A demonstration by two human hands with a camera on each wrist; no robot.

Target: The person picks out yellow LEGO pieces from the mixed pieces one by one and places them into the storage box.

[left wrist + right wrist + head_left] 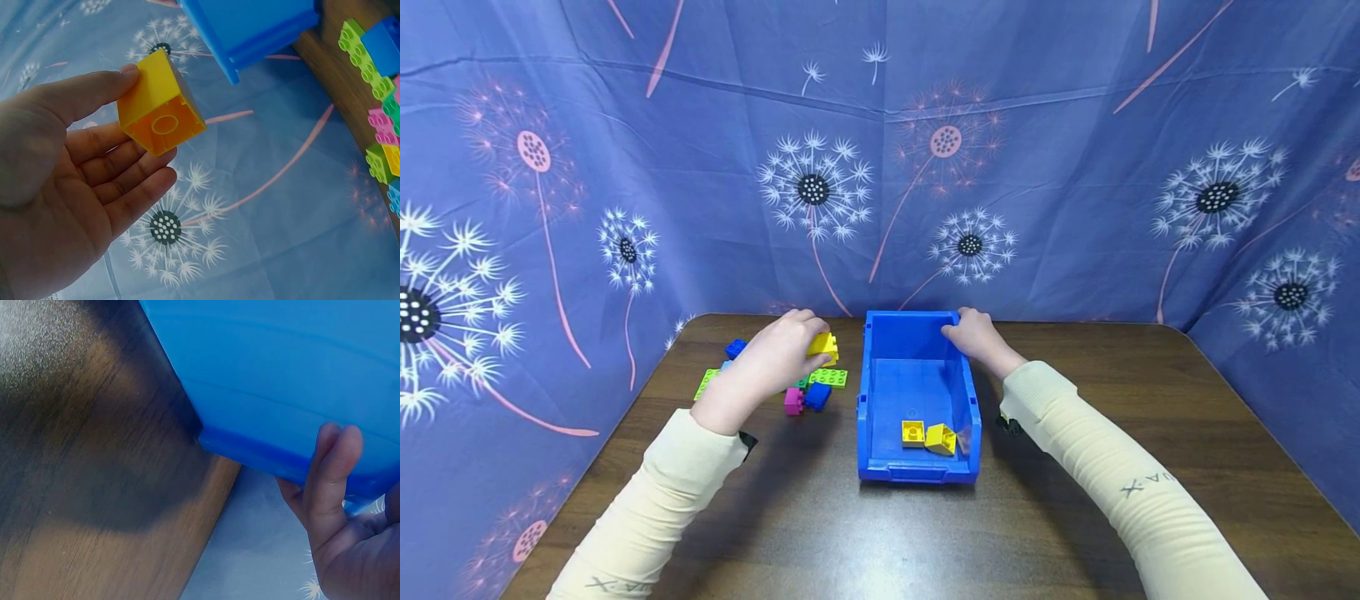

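Between thumb and fingers my left hand (pixel 767 354) pinches a yellow toy brick (pixel 824 348), raised over the loose bricks left of the bin. In the left wrist view the hollow underside of the yellow brick (pixel 164 106) shows. My right hand (pixel 979 337) grips the far right corner of the blue bin (pixel 919 317). From the right wrist, fingers (pixel 331 481) lie against the bin's outer wall (pixel 275 381); the thumb is mostly out of frame. Inside the bin, near its front, lie two yellow bricks: a square one (pixel 913 433) and a sloped one (pixel 941 439).
Left of the bin lie several loose bricks, among them a lime one (pixel 829 378), a dark blue one (pixel 817 396) and a magenta one (pixel 793 402). My left hand partly hides this group. Behind the wooden table (pixel 1075 467) hangs a blue dandelion-print cloth (pixel 880 167).
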